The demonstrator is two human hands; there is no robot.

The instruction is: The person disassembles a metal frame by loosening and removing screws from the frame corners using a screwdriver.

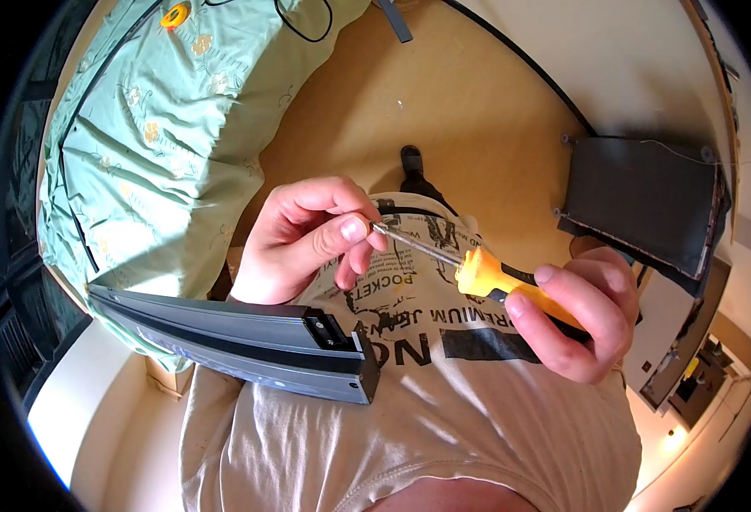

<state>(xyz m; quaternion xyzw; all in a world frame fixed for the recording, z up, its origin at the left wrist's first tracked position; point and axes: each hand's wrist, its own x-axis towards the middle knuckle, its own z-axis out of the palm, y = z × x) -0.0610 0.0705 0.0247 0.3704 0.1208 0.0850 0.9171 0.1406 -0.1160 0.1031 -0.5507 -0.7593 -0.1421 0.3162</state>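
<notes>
Fingers of the left hand (303,239), in the head view, are drawn together in a pinch, thumb against forefinger, at the metal tip of the screwdriver (490,277); whether they hold a small part there too cannot be told. The right hand (584,311) has its fingers curled partly closed around the yellow and black handle, with the shaft spanning the space between the two hands.

Below both sets of fingers, the light shirt (486,410) carries dark print: PREMIUM JEANS can be read, upside down, with POCKETS nearer the left fingertips and large letters that look like NO beside the metal profile (247,341). The smaller lines are too fine to read, and no brand can be made out on the screwdriver.

The dark grey profile lies just below the left fingers, toward the person's chest, its cut end with a raised lip facing the right hand. It runs away to the left, over the edge of the green patterned cloth (171,145), on which a yellow tape measure (175,15) lies well beyond the left fingers. Past the fingertips, between the cloth and the dark panel (640,200) on the right, open floor (341,111) stretches away, a shoe (411,160) standing on it
</notes>
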